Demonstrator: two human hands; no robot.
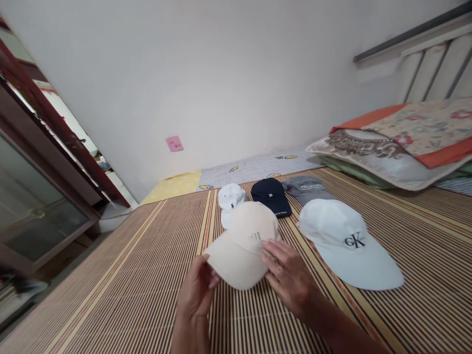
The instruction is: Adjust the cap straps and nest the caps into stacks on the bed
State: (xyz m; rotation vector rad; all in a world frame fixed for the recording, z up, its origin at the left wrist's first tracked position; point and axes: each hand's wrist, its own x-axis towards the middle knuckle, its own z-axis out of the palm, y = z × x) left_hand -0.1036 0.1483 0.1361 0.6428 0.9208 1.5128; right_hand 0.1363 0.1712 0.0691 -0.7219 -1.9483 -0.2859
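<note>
Striped mat (129, 275) is running under everything, probably giving the caps a flat spot; white CK cap (342, 236) is lying off to the right, logo showing; cream cap (239, 260) is sitting between the hands; right hand (291, 275) is laying its fingers across the crown's front, thumb hidden, so can't tell if it's gripping; left hand (195, 285) is pinching the brim edge, likely for steadying; grey cap (309, 189), navy cap (267, 194) and small white cap (232, 196) are lining up behind.

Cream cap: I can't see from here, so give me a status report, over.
Left hand gripping cream cap by brim. Right hand touching its front. Small white cap partly hidden behind; larger white cap off to the right.
</note>
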